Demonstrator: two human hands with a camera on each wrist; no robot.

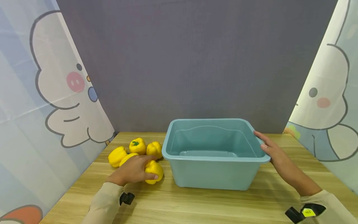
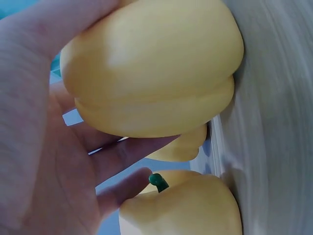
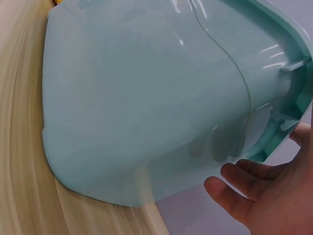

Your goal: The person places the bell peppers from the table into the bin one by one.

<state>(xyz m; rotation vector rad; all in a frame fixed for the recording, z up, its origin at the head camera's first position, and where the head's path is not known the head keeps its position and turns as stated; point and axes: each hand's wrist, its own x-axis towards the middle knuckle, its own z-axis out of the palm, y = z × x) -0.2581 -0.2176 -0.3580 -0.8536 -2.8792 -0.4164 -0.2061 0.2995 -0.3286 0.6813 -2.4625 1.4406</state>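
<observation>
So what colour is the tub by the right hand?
Teal tub, clearest in the head view.

Cream long sleeves [image 1: 103,202] — black wrist mounts [image 1: 127,198], one yellow-tagged.
</observation>
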